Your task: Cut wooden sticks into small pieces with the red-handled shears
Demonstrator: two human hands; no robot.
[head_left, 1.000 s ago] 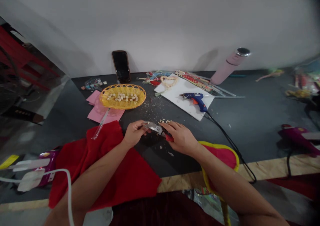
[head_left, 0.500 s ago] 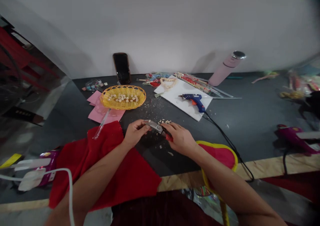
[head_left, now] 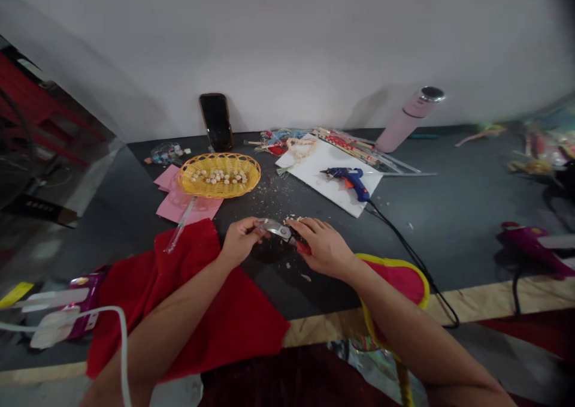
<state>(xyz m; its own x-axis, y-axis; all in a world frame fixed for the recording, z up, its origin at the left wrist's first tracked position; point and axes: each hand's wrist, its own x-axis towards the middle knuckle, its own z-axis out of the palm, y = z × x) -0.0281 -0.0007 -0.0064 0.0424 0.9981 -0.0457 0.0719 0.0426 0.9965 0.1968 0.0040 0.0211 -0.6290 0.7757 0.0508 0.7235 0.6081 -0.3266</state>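
Note:
My right hand [head_left: 327, 248] is wrapped round the red handles of a pair of pruning shears [head_left: 279, 229], its silver blades pointing left. The fingers of my left hand [head_left: 240, 239] are pinched together at the blade tips, around something pale and too small to make out. Small cream pieces [head_left: 294, 219] lie on the dark table just beyond the shears, partly hidden by my right hand. Pale chips are scattered about both hands. Farther back, a yellow woven basket [head_left: 218, 192] holds several whitish, bead-like pieces.
A blue glue gun [head_left: 350, 179] lies on a white board [head_left: 309, 173], its cord running off the front edge. A pink bottle [head_left: 406, 122] and a phone [head_left: 216, 122] stand by the wall. Red cloth [head_left: 224, 317] lies under my left forearm; purple devices [head_left: 83, 293] sit at both sides.
The shears have turned slightly and their blades look a little more spread. Both hands stay almost in place; the whole view has shifted slightly.

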